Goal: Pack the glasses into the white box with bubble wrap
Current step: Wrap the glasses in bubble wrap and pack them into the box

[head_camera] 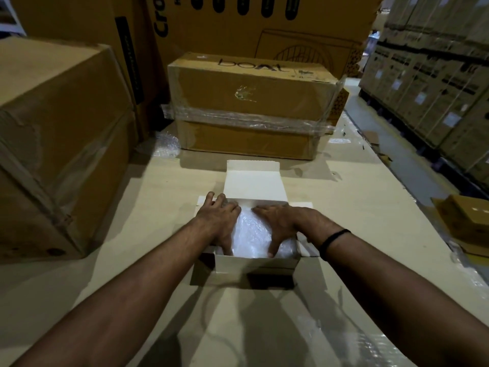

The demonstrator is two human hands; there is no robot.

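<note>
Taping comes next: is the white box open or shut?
Open. The white box has its lid raised; left hand and right hand press bubble wrap inside.

**A warehouse packing spot**

Big brown shipping cartons [60, 144] fill the left of the frame, their sides bound in clear film. At the top centre stands a tall printed carton [238, 27]. In front of it is a taped carton [251, 102] marked "boat", banded with wide clear tape. Down the right side run rows of stacked cartons [434, 75] with small white labels, lining a bare grey aisle [397, 154]. A flat cardboard sheet [132, 260] covers the middle. A loose piece of bubble wrap [164, 144] lies left of centre, and a small carton [465, 223] sits at the right edge.
</note>
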